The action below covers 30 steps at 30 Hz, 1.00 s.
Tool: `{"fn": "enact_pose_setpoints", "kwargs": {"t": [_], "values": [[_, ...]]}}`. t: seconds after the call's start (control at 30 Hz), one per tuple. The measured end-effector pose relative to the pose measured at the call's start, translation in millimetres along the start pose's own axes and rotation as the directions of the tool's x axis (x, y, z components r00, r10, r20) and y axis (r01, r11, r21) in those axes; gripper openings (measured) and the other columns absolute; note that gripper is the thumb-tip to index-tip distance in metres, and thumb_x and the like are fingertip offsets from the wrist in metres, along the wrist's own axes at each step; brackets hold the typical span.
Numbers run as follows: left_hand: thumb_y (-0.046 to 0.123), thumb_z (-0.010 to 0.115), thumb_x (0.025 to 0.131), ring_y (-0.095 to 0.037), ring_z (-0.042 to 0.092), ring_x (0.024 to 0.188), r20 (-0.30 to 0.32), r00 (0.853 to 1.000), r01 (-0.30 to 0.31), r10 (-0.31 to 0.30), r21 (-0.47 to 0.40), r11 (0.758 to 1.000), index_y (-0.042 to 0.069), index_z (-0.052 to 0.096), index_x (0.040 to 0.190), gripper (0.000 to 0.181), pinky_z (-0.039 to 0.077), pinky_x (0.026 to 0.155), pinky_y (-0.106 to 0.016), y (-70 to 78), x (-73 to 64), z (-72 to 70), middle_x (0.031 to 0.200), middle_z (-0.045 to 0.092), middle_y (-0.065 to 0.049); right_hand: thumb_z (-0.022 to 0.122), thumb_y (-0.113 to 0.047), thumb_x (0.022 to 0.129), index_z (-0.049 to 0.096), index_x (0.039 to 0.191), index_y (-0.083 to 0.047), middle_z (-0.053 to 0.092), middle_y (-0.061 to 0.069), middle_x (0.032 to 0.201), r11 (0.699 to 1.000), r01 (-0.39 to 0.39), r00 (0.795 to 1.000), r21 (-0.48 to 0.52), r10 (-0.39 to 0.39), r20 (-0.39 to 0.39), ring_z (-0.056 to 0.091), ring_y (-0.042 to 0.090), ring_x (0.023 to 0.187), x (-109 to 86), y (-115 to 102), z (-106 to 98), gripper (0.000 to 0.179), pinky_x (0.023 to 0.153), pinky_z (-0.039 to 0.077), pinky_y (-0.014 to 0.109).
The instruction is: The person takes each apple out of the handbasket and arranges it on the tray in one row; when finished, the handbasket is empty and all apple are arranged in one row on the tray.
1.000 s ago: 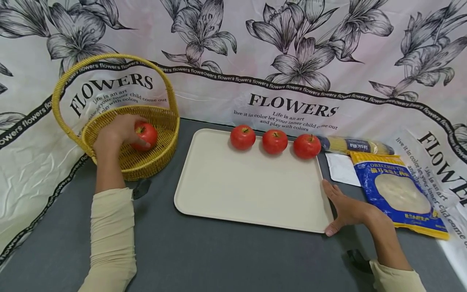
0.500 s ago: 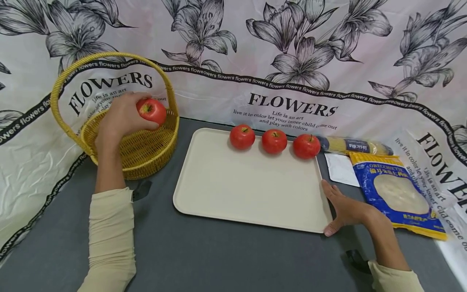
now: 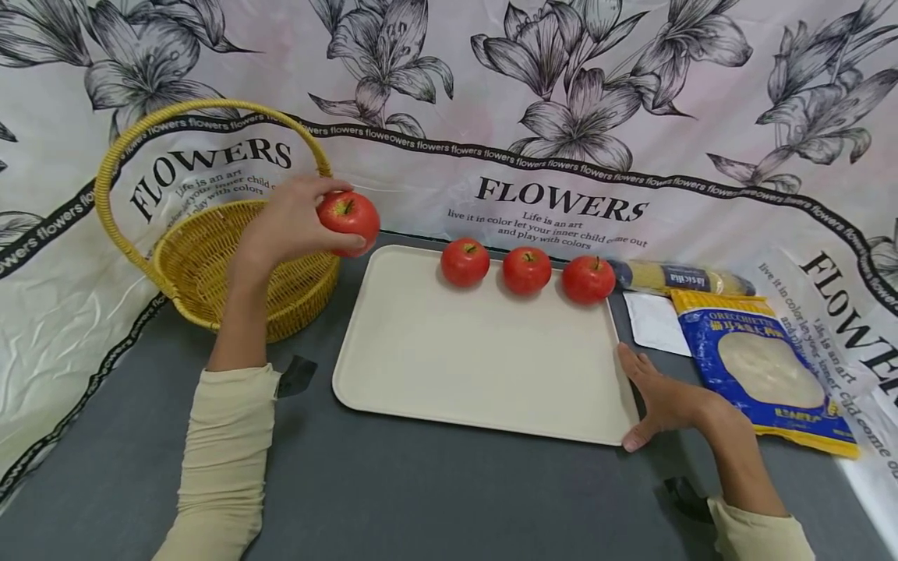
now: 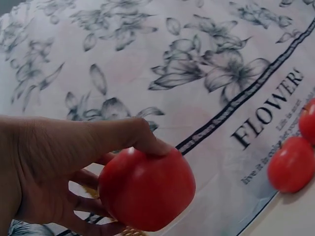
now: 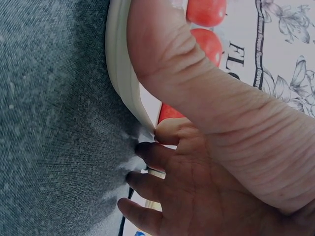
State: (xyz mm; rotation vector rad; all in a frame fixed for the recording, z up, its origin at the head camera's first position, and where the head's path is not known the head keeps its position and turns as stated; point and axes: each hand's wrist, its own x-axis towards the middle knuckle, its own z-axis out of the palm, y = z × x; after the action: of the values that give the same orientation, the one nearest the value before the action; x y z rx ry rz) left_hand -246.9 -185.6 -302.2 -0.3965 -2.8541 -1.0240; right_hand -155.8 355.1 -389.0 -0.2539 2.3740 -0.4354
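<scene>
My left hand [image 3: 284,222] grips a red apple [image 3: 351,220] in the air, between the yellow wicker basket [image 3: 303,318] and the cream tray [image 3: 484,358]. In the left wrist view the thumb lies over the top of the held apple [image 4: 147,191], with the other fingers behind it. A row of red apples sits along the tray's back edge: a left apple [image 3: 465,262], a middle apple [image 3: 527,270] and a right apple [image 3: 588,280]. My right hand [image 3: 662,401] rests at the tray's right edge, fingers spread, thumb at the front corner.
The basket's tall arched handle [image 3: 210,104] rises behind my left hand. Right of the tray lie a pasta packet [image 3: 691,279], a small white packet [image 3: 658,323] and a blue-and-yellow orecchiette bag [image 3: 768,370]. A flower-printed cloth [image 3: 421,179] hangs behind the grey table [image 3: 421,491].
My left hand has lifted the apple up out of the basket and carried it right, past the basket's rim toward the tray. My right hand has stayed at the tray's edge.
</scene>
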Motion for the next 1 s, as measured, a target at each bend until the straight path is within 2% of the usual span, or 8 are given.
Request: {"fn": "enact_pose_setpoints", "kwargs": {"t": [0.07, 0.33, 0.43, 0.6, 0.77, 0.87, 1.0], "values": [[0.033, 0.083, 0.082, -0.040, 0.043, 0.137, 0.009, 1.000, -0.013, 0.013, -0.009, 1.000, 0.007, 0.055, 0.149, 0.077, 0.052, 0.106, -0.062, 6.2, 4.2, 8.1, 0.149, 0.053, -0.021, 0.094, -0.049, 0.066, -0.021, 0.162, 0.000, -0.020, 0.037, 0.167, 1.000, -0.001, 1.000, 0.003, 0.001, -0.001, -0.018, 0.062, 0.152, -1.2, 0, -1, 0.158, 0.113, 0.005, 0.085], [0.033, 0.084, 0.083, -0.036, 0.052, 0.135, 0.066, 0.998, 0.022, -0.022, -0.002, 1.000, 0.008, 0.052, 0.152, 0.080, 0.055, 0.107, -0.056, 20.5, 18.3, 38.4, 0.150, 0.057, -0.019, 0.094, -0.049, 0.066, -0.021, 0.162, 0.001, -0.018, 0.036, 0.168, 1.000, 0.010, 1.000, -0.001, -0.010, -0.005, -0.016, 0.062, 0.153, 0.7, 1, 0, 0.158, 0.113, 0.006, 0.085], [0.028, 0.085, 0.083, -0.036, 0.053, 0.132, 0.087, 0.996, 0.024, -0.024, 0.005, 1.000, 0.005, 0.052, 0.151, 0.079, 0.056, 0.106, -0.055, 19.5, 23.4, 49.2, 0.147, 0.059, -0.020, 0.094, -0.049, 0.065, -0.021, 0.162, 0.000, -0.018, 0.035, 0.168, 1.000, 0.017, 1.000, -0.004, -0.017, -0.009, -0.016, 0.061, 0.153, 1.5, 0, 1, 0.158, 0.113, 0.006, 0.085], [0.026, 0.084, 0.083, -0.036, 0.056, 0.125, 0.104, 0.994, 0.016, -0.021, 0.049, 0.999, 0.002, 0.055, 0.146, 0.074, 0.056, 0.105, -0.053, 9.9, 33.5, 71.2, 0.139, 0.062, -0.021, 0.094, -0.050, 0.065, -0.020, 0.162, 0.000, -0.017, 0.036, 0.168, 1.000, 0.011, 1.000, -0.016, -0.011, -0.010, -0.014, 0.062, 0.153, 2.0, -1, 1, 0.158, 0.113, 0.007, 0.085], [0.022, 0.085, 0.083, -0.036, 0.058, 0.120, 0.075, 0.997, 0.028, -0.034, 0.079, 0.996, 0.001, 0.055, 0.143, 0.070, 0.054, 0.105, -0.052, 1.3, 40.2, 92.7, 0.134, 0.064, -0.022, 0.094, -0.049, 0.065, -0.021, 0.162, -0.001, -0.018, 0.035, 0.168, 1.000, 0.003, 1.000, -0.003, -0.003, -0.005, -0.016, 0.062, 0.153, 1.5, -1, 1, 0.158, 0.113, 0.005, 0.085], [0.017, 0.083, 0.084, -0.037, 0.060, 0.121, 0.021, 0.999, 0.036, -0.039, 0.108, 0.993, 0.000, 0.057, 0.140, 0.064, 0.053, 0.107, -0.053, -3.1, 42.0, 103.5, 0.134, 0.064, -0.022, 0.094, -0.049, 0.065, -0.022, 0.162, -0.001, -0.019, 0.035, 0.168, 1.000, 0.002, 1.000, 0.002, -0.002, -0.001, -0.016, 0.062, 0.153, 1.5, -1, 2, 0.158, 0.113, 0.005, 0.085], [0.008, 0.080, 0.087, -0.040, 0.061, 0.125, -0.054, 0.998, 0.022, -0.014, 0.150, 0.988, -0.002, 0.061, 0.136, 0.053, 0.053, 0.109, -0.054, -5.5, 43.3, 111.7, 0.137, 0.062, -0.023, 0.094, -0.049, 0.065, -0.022, 0.162, -0.001, -0.019, 0.035, 0.168, 1.000, 0.004, 1.000, 0.001, -0.004, 0.000, -0.016, 0.062, 0.153, 1.8, -3, 1, 0.158, 0.112, 0.006, 0.086]]}}
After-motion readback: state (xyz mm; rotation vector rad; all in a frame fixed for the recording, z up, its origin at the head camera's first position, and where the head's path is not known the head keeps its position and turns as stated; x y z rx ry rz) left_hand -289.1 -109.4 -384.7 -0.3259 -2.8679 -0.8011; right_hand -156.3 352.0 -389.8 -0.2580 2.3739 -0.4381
